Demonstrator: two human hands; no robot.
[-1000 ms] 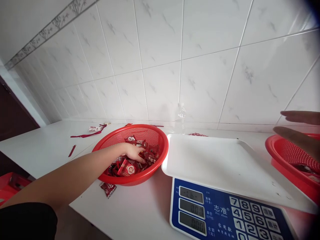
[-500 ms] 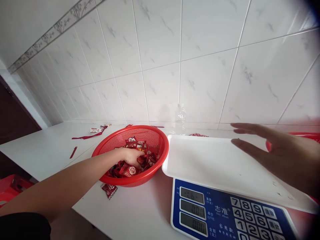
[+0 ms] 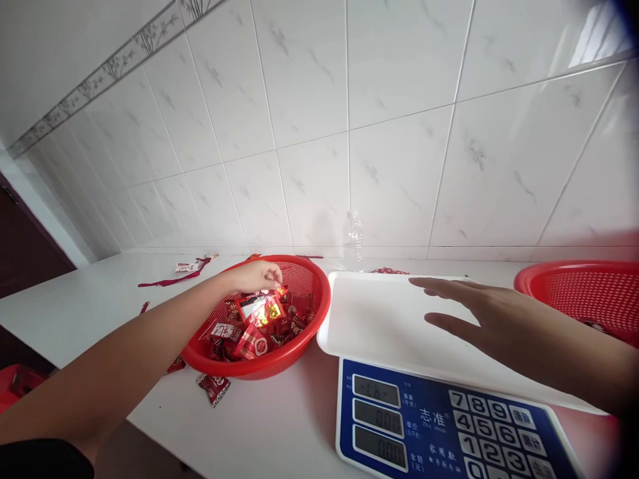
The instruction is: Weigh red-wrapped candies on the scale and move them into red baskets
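Observation:
My left hand is over the red plastic basket, its fingers pinched on the top corner of a shiny red-and-gold packet. The packet hangs just above the red wrapped snacks lying in the basket. My right hand hovers above the white tray of a kitchen scale, fingers stretched and apart, with nothing in them. The scale's blue panel has several number keys and three small displays.
A second red basket stands at the right. One wrapped snack lies on the table before the first basket. A clear bottle is by the tiled wall; a dark red strip lies at the back left.
My left hand has risen out of the snacks, bringing up the shiny packet. My right hand has moved left over the tray, and more of the second basket shows.

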